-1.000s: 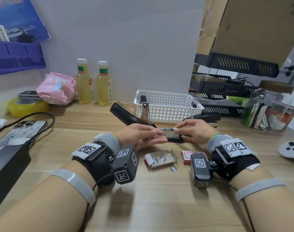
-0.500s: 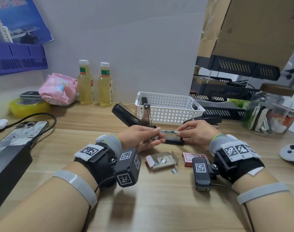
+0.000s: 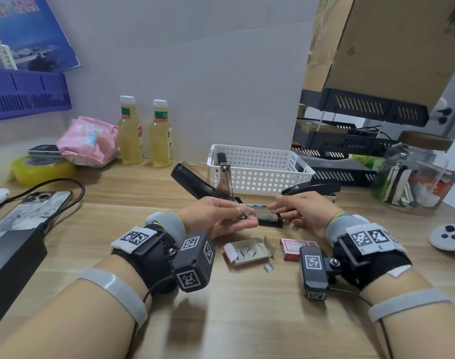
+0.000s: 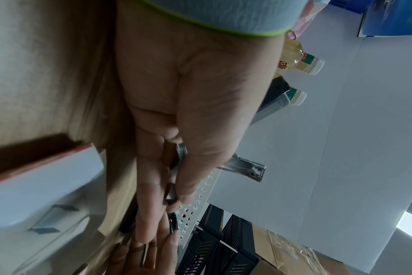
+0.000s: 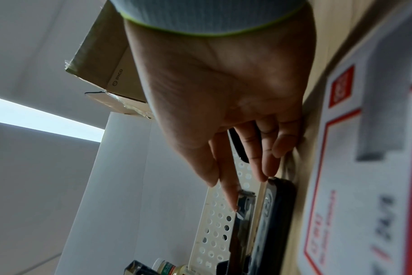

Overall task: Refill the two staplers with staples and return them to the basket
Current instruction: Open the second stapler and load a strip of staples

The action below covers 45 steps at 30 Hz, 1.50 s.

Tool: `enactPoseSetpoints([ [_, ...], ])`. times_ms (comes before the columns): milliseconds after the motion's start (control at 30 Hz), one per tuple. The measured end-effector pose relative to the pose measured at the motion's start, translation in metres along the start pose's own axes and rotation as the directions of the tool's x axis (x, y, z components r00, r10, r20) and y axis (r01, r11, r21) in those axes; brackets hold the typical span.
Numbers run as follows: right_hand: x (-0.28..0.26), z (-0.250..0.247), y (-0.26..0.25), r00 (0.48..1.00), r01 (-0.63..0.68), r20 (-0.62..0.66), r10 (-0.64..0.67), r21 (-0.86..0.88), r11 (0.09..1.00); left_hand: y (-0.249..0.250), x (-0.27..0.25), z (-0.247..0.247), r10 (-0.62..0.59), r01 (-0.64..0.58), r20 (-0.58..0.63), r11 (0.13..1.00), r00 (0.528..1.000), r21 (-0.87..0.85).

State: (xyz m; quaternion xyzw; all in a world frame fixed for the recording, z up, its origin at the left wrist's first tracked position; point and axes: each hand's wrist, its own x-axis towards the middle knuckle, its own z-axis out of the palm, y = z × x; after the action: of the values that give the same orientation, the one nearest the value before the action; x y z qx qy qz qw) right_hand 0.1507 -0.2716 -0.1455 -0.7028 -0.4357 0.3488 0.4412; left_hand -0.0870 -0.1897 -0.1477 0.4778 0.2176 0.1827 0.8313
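— Where's the opened black metal stapler [image 3: 269, 218]?
— Just in front of the white perforated plastic basket [image 3: 257, 169], lid flipped back.
— Hands?
— Left hand [image 3: 216, 216] pinches a small silver staple strip [image 3: 245, 212], prob. over the rail. Right hand [image 3: 302, 212], fingertips [image 5: 233, 202] nipping the rail's end.

office desk setup | wooden table [image 3: 247, 320] | stacked black file trays [image 3: 363, 110] | tape roll [image 3: 43, 169] | staple boxes [image 3: 291, 248] | cardboard boxes [image 3: 402, 42]
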Motion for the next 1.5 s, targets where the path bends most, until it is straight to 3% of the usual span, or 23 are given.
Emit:
enactPoseSetpoints([
  [67,-0.001,0.001,-0.002,0.999,0.039,-0.026,-0.04,-0.041,0.998,-0.001,0.001,0.0,0.009,-0.009,-0.019,1.0,1.0,0.025],
  [167,-0.008,0.005,-0.011,0.966,0.23,-0.099,-0.241,-0.107,0.967,-0.002,0.003,0.0,0.022,-0.021,-0.035,0.999,0.999,0.028],
  [233,-0.017,0.014,-0.019,0.938,0.346,0.016,-0.346,-0.052,0.937,-0.002,0.004,-0.001,0.029,-0.027,-0.046,0.999,0.999,0.043],
  [333,-0.025,0.028,-0.024,0.898,0.385,0.222,-0.381,0.024,0.923,-0.002,0.003,0.0,0.026,-0.022,-0.045,0.995,0.999,0.092],
  [733,-0.021,0.042,-0.022,0.919,0.36,0.152,-0.365,0.058,0.931,-0.002,0.001,0.003,0.028,-0.026,-0.06,0.999,0.998,0.038],
  [867,-0.011,0.022,-0.019,0.916,0.401,-0.06,-0.397,0.076,0.913,0.0,0.0,0.003,0.025,-0.025,0.003,1.0,1.0,0.002],
  [933,-0.006,0.014,-0.015,0.926,0.369,-0.104,-0.363,0.046,0.928,0.001,-0.001,0.003,0.023,-0.023,0.029,1.0,0.999,-0.011],
  [1267,0.008,0.019,-0.001,0.982,0.185,-0.043,-0.184,0.006,0.983,-0.003,0.001,0.0,0.044,-0.043,0.045,0.999,0.998,-0.021],
  [1500,0.008,0.02,-0.001,0.988,0.153,-0.022,-0.152,0.062,0.986,-0.001,0.0,-0.001,0.021,-0.021,0.041,1.0,0.999,-0.023],
])
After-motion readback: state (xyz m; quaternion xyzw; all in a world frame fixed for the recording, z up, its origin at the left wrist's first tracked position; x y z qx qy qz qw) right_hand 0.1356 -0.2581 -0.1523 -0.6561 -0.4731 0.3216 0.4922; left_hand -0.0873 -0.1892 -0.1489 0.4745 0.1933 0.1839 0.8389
